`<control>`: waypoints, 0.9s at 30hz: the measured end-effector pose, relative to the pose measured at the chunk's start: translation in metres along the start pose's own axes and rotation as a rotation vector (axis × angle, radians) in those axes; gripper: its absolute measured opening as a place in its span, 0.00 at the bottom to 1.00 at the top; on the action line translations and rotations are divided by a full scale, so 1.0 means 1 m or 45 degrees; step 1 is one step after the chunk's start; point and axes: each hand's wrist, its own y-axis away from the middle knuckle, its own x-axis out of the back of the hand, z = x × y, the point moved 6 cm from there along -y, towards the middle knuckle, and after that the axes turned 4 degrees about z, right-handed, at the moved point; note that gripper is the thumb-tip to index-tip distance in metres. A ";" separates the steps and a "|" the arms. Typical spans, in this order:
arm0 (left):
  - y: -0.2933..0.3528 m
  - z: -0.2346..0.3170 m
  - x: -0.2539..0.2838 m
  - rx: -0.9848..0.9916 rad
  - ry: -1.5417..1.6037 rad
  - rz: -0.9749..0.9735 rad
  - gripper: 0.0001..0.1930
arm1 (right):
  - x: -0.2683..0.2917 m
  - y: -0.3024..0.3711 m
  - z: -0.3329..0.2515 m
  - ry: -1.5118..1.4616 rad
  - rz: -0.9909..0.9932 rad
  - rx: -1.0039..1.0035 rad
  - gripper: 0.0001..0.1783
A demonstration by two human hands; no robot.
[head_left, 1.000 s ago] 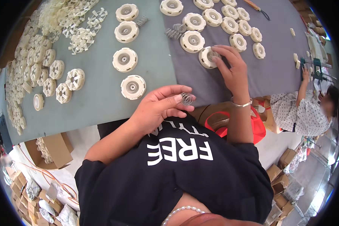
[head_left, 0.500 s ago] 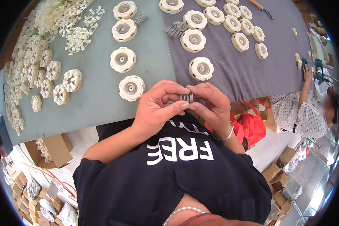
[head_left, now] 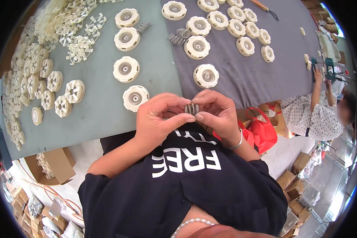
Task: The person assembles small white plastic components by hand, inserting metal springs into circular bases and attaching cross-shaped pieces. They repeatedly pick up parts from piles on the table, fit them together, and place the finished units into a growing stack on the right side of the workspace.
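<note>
Between my two hands, just off the table's front edge, is a grey metal coil spring (head_left: 192, 109). The fingers and thumb of my left hand (head_left: 159, 115) pinch its left end, and those of my right hand (head_left: 217, 111) pinch its right end. Beyond my left hand lies a round cream plastic housing (head_left: 135, 104) with a spring seated in its middle. Another such housing (head_left: 206, 76) sits beyond my right hand. Loose springs lie in a small heap (head_left: 179, 37) on the grey cloth, and more lie beside a housing (head_left: 144, 27) on the green side.
Slotted cream discs (head_left: 74, 91) and a pile of pale clips (head_left: 81, 45) cover the table's left. Several housings (head_left: 237, 28) stand at the far right. A tool with a wooden handle (head_left: 260, 5) lies at the back. A co-worker (head_left: 319, 119) works at the right; red bags (head_left: 261, 133) hang below the edge.
My hands have come slightly nearer my body with the spring still between them. The view has shifted a little. The co-worker's second hand now shows by the green clamp-like device.
</note>
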 end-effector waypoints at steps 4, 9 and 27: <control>-0.003 0.001 0.000 0.088 -0.049 -0.082 0.15 | -0.002 -0.001 -0.016 0.186 0.014 0.180 0.18; -0.002 -0.012 -0.002 0.703 0.215 -0.183 0.13 | -0.004 0.001 -0.037 0.653 -0.161 0.514 0.23; -0.004 0.005 -0.014 0.008 0.103 0.024 0.14 | -0.004 0.003 -0.020 0.731 0.060 0.475 0.08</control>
